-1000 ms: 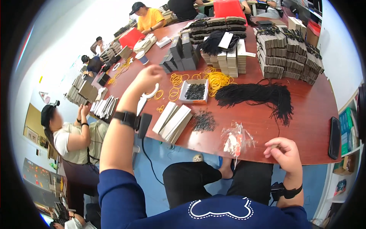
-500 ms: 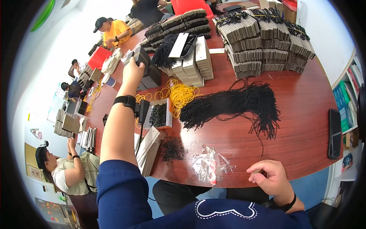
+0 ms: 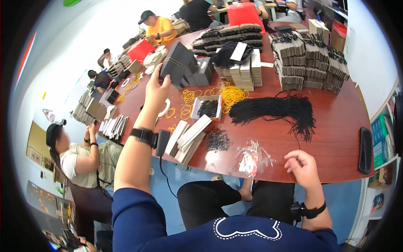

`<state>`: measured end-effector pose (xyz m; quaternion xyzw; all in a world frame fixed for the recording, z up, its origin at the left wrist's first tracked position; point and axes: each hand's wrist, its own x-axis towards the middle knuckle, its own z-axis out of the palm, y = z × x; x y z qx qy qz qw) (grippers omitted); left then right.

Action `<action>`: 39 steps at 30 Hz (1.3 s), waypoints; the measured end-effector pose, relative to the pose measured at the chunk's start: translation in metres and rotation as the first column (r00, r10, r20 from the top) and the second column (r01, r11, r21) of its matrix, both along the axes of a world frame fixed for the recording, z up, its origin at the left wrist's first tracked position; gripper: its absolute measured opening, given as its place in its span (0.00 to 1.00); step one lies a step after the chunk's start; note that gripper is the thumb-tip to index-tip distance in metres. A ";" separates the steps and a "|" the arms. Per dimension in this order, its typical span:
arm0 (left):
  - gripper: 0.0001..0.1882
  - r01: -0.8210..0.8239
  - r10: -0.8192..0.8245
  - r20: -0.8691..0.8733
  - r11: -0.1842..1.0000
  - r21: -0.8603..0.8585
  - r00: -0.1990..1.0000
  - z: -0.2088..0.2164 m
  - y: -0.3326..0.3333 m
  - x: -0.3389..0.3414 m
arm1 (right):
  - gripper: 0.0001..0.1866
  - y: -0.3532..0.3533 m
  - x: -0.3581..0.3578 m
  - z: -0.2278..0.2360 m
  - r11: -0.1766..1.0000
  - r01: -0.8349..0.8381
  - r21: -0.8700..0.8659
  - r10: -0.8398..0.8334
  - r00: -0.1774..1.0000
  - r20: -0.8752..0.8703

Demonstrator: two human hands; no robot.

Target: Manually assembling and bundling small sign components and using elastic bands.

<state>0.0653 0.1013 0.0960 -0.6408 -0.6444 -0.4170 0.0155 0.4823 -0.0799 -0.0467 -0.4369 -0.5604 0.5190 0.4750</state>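
My left hand (image 3: 158, 87) reaches to the far left of the table, closed on a dark grey-black stack of flat pieces (image 3: 178, 63) bound with a yellow rubber band. The stack tilts and rises beside other black stacks (image 3: 203, 71). My right hand (image 3: 303, 167) hovers over the near table edge, fingers loosely bent and apart, with nothing seen in it. Left of it lies a red-handled thin tool (image 3: 254, 163) on crumpled clear plastic (image 3: 243, 155). A bundle of black cords (image 3: 273, 110) lies farther off.
Yellow rubber bands (image 3: 235, 95) lie by a small white box (image 3: 194, 112) of black bits. Loose black pieces (image 3: 218, 140) and white strips (image 3: 189, 140) sit nearer. Tall stacks of grey cards (image 3: 289, 59) stand behind. A black case (image 3: 365, 151) lies right. Several people work around.
The view has shifted left, so the table things sit farther right. My left hand has lifted and tilted the banded black stack. My right hand's fingers have loosened.
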 end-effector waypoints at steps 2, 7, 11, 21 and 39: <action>0.28 0.260 -0.262 0.164 0.965 0.029 0.951 0.010 -0.052 -0.006 | 0.09 0.002 0.001 0.001 0.996 0.083 0.006 -0.082 0.986 -0.143; 0.28 0.594 -0.562 0.199 0.786 -0.173 0.803 0.023 -0.187 0.002 | 0.23 -0.005 -0.032 0.065 0.971 -0.215 0.101 0.237 0.907 -0.349; 0.29 0.728 -0.735 0.175 0.553 -0.405 0.655 0.015 -0.251 0.033 | 0.42 -0.007 -0.086 0.076 0.516 -0.844 -0.149 0.671 0.506 -0.542; 0.19 0.503 -0.498 0.200 0.864 0.027 0.844 -0.089 -0.300 0.025 | 0.41 -0.084 -0.159 0.001 0.473 -0.850 -0.231 0.698 0.522 -0.490; 0.05 0.296 -0.188 0.441 0.936 -0.189 0.878 -0.143 -0.318 0.057 | 0.33 -0.080 -0.189 -0.025 0.581 -0.787 -0.208 0.543 0.565 -0.622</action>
